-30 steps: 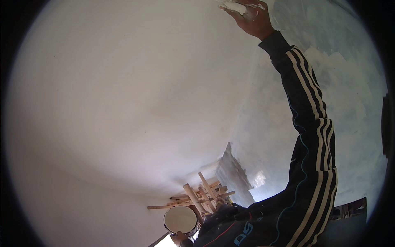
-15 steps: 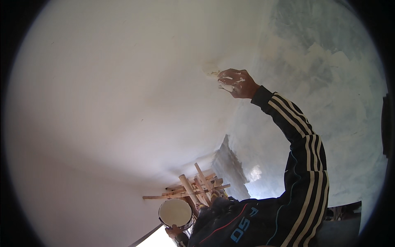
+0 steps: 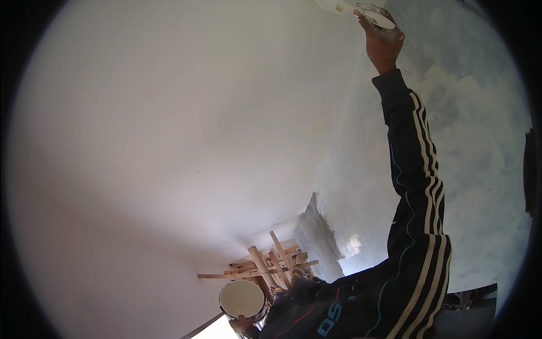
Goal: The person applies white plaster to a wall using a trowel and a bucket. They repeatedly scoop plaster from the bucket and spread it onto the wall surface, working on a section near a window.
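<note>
My right hand (image 3: 386, 39) is stretched high against the wall near the corner, its fingers closed on a putty knife (image 3: 377, 17) smeared with white paste. The knife's thin blade reaches toward the top edge of the view, and the hand partly covers the tool. Low down, my left hand (image 3: 241, 325) grips the rim of a round bucket (image 3: 224, 302), thumb over the edge. Pale cream paste (image 3: 241, 296) shows inside the bucket, which I hold beside my body.
A smooth white wall (image 3: 169, 124) fills the left. A patchy grey-white wall (image 3: 468, 147) meets it on the right. Wooden poles and planks (image 3: 259, 261) stand crossed below, behind the bucket. A darker grey patch (image 3: 317, 229) lies near the corner.
My right hand has moved up and slightly right along the wall with the putty knife, the arm now straighter. My left hand and the bucket have shifted slightly downward in view.
</note>
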`<state>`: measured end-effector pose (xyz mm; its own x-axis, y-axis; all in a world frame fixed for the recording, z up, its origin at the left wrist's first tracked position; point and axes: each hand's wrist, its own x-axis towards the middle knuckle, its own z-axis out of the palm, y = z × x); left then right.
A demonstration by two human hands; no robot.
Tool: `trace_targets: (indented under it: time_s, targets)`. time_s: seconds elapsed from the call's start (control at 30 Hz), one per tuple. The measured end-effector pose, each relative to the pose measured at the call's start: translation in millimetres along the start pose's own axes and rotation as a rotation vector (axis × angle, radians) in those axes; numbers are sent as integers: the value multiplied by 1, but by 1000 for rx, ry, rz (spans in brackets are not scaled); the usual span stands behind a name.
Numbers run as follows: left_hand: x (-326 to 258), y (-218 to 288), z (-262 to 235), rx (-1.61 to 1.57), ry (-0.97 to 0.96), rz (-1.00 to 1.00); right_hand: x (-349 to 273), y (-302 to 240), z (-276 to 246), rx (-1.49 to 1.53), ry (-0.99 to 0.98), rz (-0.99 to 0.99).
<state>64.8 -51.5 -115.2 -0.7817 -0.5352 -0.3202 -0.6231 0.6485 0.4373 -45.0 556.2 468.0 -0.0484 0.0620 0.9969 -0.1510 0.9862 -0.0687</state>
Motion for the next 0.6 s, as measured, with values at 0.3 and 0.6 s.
trace_targets:
  time_s: [0.3, 0.6]
  targets:
    - [35, -1, 44, 7, -128, 21, -94, -7, 40, -217, -191, -366]
    - [52, -11, 45, 2, -227, 30, -213, -31, 17, -65, -589, -198]
